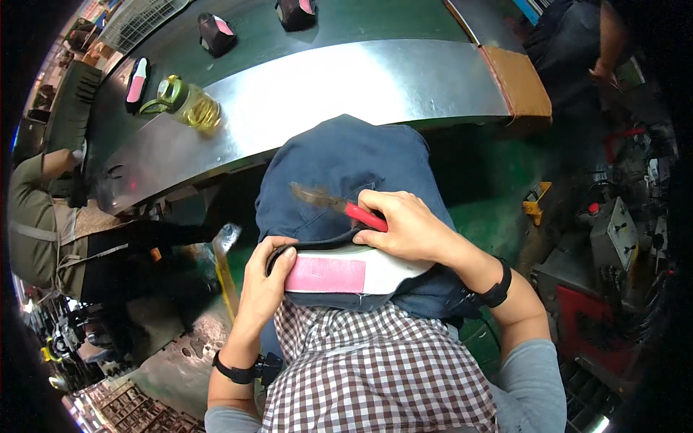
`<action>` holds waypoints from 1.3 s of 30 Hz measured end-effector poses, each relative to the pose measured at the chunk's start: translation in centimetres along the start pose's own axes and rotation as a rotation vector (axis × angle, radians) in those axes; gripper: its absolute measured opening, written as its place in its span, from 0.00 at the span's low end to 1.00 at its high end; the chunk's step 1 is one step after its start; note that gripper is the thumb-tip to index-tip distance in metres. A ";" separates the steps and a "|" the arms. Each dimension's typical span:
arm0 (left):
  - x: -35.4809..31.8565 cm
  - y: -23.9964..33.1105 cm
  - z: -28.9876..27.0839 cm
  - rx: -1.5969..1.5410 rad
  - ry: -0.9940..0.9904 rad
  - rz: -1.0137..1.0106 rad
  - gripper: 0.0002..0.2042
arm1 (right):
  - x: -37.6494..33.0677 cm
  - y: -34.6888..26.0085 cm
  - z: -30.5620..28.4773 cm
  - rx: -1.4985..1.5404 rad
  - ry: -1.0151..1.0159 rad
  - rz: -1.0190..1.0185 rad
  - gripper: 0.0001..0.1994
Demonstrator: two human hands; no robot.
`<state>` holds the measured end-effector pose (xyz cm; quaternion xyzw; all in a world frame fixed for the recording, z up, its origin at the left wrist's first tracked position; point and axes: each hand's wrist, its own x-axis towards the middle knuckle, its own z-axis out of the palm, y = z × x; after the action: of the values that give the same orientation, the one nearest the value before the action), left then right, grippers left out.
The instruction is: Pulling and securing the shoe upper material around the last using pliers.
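Note:
Across my lap lies a shoe upper with a white insole board (393, 270) on its underside and a pink patch (325, 276) on that board. My left hand (268, 278) grips its left end, the thumb over the dark edge. In my right hand (401, 225) is a knife (325, 199) with a red handle and a stained, dark blade pointing left. The blade is above the dark blue cloth (317, 162) on my knees, apart from the board. My right thumb is near the upper's far edge.
Ahead runs a metal-edged bench (303, 79) with a green belt. On it are a green-lidded bottle (189, 105) and several dark shoe pieces (216, 35). One co-worker (43, 224) is at the left, another (577, 43) at the far right. Machinery (613, 231) stands to the right.

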<state>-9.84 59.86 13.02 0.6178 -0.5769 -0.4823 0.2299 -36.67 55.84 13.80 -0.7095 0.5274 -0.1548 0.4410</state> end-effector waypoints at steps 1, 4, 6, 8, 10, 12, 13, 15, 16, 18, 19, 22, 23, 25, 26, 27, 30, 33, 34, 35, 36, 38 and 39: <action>0.0 0.8 -0.3 0.036 0.002 -0.003 0.13 | 0.0 -0.3 -0.1 -0.014 0.007 0.001 0.18; 0.7 3.9 -1.1 0.189 0.023 0.180 0.12 | -1.1 -0.7 -1.4 0.058 0.149 -0.090 0.14; 1.9 5.9 -1.3 0.168 0.027 0.267 0.15 | -1.8 -0.7 -2.4 0.073 0.239 -0.128 0.14; 4.2 6.6 -1.7 0.104 -0.003 0.421 0.25 | -2.0 -0.4 -3.8 0.110 0.313 -0.181 0.14; 6.0 8.8 -1.2 -0.276 -0.095 0.347 0.38 | -1.8 0.4 -6.0 0.110 0.591 -0.219 0.09; 9.2 9.5 -1.3 -0.300 -0.047 0.468 0.42 | -1.3 1.9 -9.3 0.006 0.772 -0.160 0.08; 11.3 9.8 -1.0 -0.301 -0.026 0.461 0.41 | -0.8 3.3 -11.3 -0.126 0.880 -0.161 0.08; 14.2 10.4 -1.5 -0.279 0.071 0.409 0.40 | 0.5 5.8 -15.2 -0.167 1.049 -0.147 0.07; 16.7 10.3 -1.3 -0.300 0.080 0.362 0.39 | 0.8 6.9 -17.5 -0.290 1.140 -0.141 0.07; 22.4 8.5 -1.4 -0.188 0.140 0.314 0.39 | 2.3 11.1 -21.5 -0.349 1.236 -0.056 0.08; 25.7 7.6 -1.4 -0.137 0.181 0.300 0.40 | 2.8 12.9 -23.3 -0.429 1.294 0.019 0.09; 33.5 7.1 -1.2 0.048 0.300 0.287 0.47 | 5.0 18.9 -27.8 -0.577 1.429 0.089 0.10; 36.1 7.5 -1.0 0.053 0.306 0.282 0.47 | 5.4 20.8 -29.2 -0.587 1.431 0.182 0.10; 41.3 8.3 0.2 0.070 0.288 0.201 0.53 | 5.4 25.2 -31.4 -0.594 1.393 0.294 0.10; 43.6 8.6 0.4 0.098 0.302 0.135 0.58 | 6.0 27.0 -32.0 -0.578 1.356 0.298 0.11; 45.9 8.9 0.7 0.111 0.330 0.113 0.60 | 6.3 28.9 -32.4 -0.550 1.265 0.462 0.12; 52.1 9.2 1.6 0.113 0.424 0.004 0.65 | 7.8 29.6 -32.4 -0.458 1.223 0.436 0.16; 56.6 10.5 3.1 0.129 0.508 -0.097 0.67 | 7.6 28.3 -30.6 -0.329 1.354 0.194 0.15; 57.7 10.6 3.3 0.144 0.547 -0.141 0.66 | 7.8 27.2 -29.1 -0.315 1.442 0.116 0.14; 58.6 10.5 3.1 0.148 0.554 -0.151 0.66 | 7.6 26.6 -27.6 -0.229 1.512 0.089 0.13; 59.1 10.1 2.8 0.189 0.591 -0.126 0.63 | 7.1 25.8 -25.8 -0.140 1.578 0.067 0.12; 59.8 9.6 2.3 0.227 0.620 -0.103 0.59 | 4.8 23.1 -22.2 0.112 1.515 0.062 0.09; 59.9 9.4 1.4 -0.007 0.556 -0.061 0.54 | 3.6 22.3 -20.3 0.192 1.457 0.069 0.08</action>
<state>-23.50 2.15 0.50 0.7428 -0.4711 -0.3031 0.3667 -62.82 42.06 6.72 -0.3680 0.6927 -0.6188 0.0434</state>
